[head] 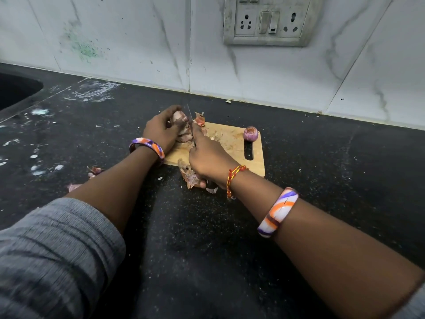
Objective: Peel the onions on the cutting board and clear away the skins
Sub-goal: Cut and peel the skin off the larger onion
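A wooden cutting board (232, 143) lies on the black counter. My left hand (162, 131) grips a pale onion (179, 116) at the board's far left corner. My right hand (208, 157) holds a knife (190, 122), blade pointing away and touching the onion. A peeled purple onion (251, 134) stands at the board's far right by the handle slot. Loose onion skins (189, 174) lie at the board's near edge under my right hand, and more skins (199, 119) lie behind the blade.
A few skin scraps (94, 171) lie on the counter to the left of my left arm. A dark sink (16, 90) is at the far left. The tiled wall with a socket panel (268, 20) runs behind the board.
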Action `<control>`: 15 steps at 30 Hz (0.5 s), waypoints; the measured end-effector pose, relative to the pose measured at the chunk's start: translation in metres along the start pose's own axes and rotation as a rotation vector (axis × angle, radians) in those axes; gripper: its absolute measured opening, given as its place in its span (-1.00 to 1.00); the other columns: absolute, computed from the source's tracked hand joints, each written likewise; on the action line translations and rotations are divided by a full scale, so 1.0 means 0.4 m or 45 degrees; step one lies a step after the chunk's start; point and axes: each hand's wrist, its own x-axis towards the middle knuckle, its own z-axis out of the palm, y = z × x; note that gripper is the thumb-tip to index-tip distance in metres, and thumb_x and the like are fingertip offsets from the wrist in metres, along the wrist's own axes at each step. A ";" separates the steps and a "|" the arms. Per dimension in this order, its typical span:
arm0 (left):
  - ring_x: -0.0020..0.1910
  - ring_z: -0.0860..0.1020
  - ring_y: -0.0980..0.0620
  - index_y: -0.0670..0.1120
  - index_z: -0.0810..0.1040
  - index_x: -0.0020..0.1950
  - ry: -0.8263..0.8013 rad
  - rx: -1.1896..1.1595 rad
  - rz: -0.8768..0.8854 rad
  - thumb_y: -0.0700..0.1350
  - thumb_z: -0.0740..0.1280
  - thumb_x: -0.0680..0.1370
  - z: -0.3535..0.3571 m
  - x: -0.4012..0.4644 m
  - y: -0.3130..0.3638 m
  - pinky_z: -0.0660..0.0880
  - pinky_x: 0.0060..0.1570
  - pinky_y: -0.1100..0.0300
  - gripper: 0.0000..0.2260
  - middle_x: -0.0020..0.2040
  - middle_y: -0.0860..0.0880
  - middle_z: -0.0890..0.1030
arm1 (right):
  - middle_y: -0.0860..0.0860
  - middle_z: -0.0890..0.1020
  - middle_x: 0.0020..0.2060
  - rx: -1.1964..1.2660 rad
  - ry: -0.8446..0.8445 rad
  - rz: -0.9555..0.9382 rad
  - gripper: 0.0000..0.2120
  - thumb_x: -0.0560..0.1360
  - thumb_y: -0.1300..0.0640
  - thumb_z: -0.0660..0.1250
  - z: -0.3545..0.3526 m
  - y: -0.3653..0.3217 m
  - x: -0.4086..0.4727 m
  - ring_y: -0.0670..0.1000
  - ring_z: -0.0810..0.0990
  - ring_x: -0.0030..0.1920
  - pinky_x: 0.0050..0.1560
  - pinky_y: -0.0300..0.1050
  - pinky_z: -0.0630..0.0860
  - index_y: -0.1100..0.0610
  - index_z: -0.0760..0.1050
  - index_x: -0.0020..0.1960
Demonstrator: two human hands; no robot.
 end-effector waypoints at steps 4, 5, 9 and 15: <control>0.13 0.55 -0.12 0.03 0.47 0.26 0.019 0.067 0.017 -0.02 0.20 0.53 0.002 0.003 -0.003 0.49 0.17 0.00 -0.70 0.16 -0.14 0.60 | 0.24 0.51 0.17 0.006 -0.043 0.036 -0.35 0.54 0.24 0.09 -0.018 0.000 0.005 -0.05 0.35 -0.40 -0.49 -0.31 0.35 0.01 -0.15 0.52; 0.15 0.54 -0.14 0.01 0.47 0.26 0.038 0.072 -0.008 0.00 0.18 0.53 0.002 0.004 -0.002 0.47 0.18 0.00 -0.69 0.16 -0.15 0.60 | 0.24 0.52 0.08 0.063 -0.084 0.066 -0.36 0.54 0.25 0.07 -0.018 0.000 0.000 -0.02 0.39 -0.40 -0.45 -0.23 0.40 -0.01 -0.14 0.52; 0.21 0.50 -0.14 -0.08 0.47 0.26 0.094 0.041 -0.102 -0.02 0.16 0.58 0.004 0.013 0.001 0.40 0.19 0.08 -0.70 0.21 -0.16 0.57 | 0.12 0.49 -0.18 0.209 -0.149 0.111 -0.39 0.55 0.24 0.04 -0.003 0.017 -0.035 -0.02 0.42 -0.52 -0.52 -0.16 0.45 -0.06 -0.11 0.51; 0.21 0.51 -0.11 -0.08 0.46 0.28 0.083 -0.002 -0.091 -0.01 0.18 0.57 0.006 0.014 -0.003 0.41 0.22 0.08 -0.68 0.21 -0.16 0.56 | 0.05 0.41 -0.35 0.298 -0.006 0.061 -0.36 0.55 0.29 -0.02 -0.047 0.019 -0.026 -0.03 0.39 -0.53 -0.54 -0.16 0.43 -0.17 -0.14 0.49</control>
